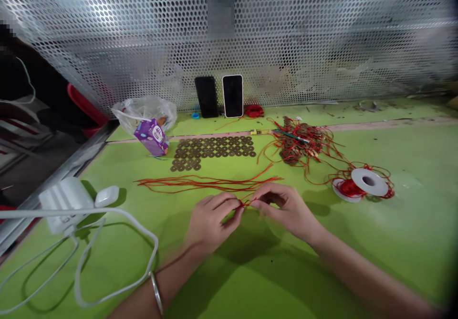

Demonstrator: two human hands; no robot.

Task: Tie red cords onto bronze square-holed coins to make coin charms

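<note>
Between my two hands, just above the green table, runs a thin red cord (pixel 246 203) with a small loop in it. My left hand (pixel 214 218) pinches one side of the cord between thumb and forefinger. On the other side, my right hand (pixel 282 207) pinches it the same way. Right behind my hands lies a bundle of cut red cords (pixel 200 183). Farther back, holed brown coins (pixel 214 148) are set out in rows. To their right is a tangled heap of coins and red cord (pixel 300 140).
A spool of red cord (pixel 370 181) lies at the right. Two phones (pixel 233 96) lean on the perforated metal panel (pixel 286 47). At the left are a purple box (pixel 152 137), a plastic bag (pixel 125 109), a white power strip (pixel 66 204) and its looping white cable (pixel 143 230).
</note>
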